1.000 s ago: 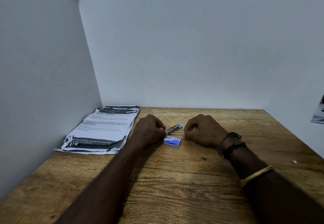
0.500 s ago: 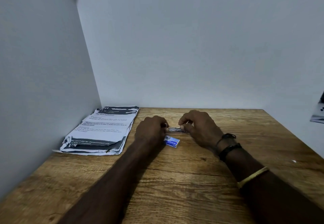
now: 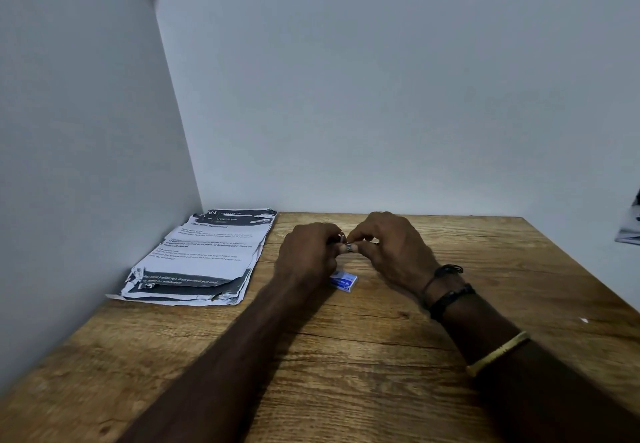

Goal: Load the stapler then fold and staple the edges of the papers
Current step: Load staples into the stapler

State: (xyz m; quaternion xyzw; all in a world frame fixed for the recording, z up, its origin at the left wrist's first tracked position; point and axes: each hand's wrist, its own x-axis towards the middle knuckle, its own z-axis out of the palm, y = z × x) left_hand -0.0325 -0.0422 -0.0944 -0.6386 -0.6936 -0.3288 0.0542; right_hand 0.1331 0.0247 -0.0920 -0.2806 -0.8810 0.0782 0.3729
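My left grip [image 3: 308,252] and right grip [image 3: 391,248] both pinched the stapler [image 3: 349,247], staple box [image 3: 343,281] at its 6 o'clock; I judged the cramped hold might spill staples onto the counter [image 3: 346,356].

Hands: left hand [image 3: 308,252] and right hand [image 3: 391,248] pinch the stapler [image 3: 349,247], frame centre.
Staple box [image 3: 343,281]: just below them, on the table [image 3: 346,356].
Papers [image 3: 204,255]: stacked, centre-left.

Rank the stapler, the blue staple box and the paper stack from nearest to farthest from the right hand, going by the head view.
From the right hand:
1. stapler: pinched at its fingertips, between both hands.
2. blue staple box: on the table, just on the near side of the hands.
3. paper stack: far left, beyond the left hand.
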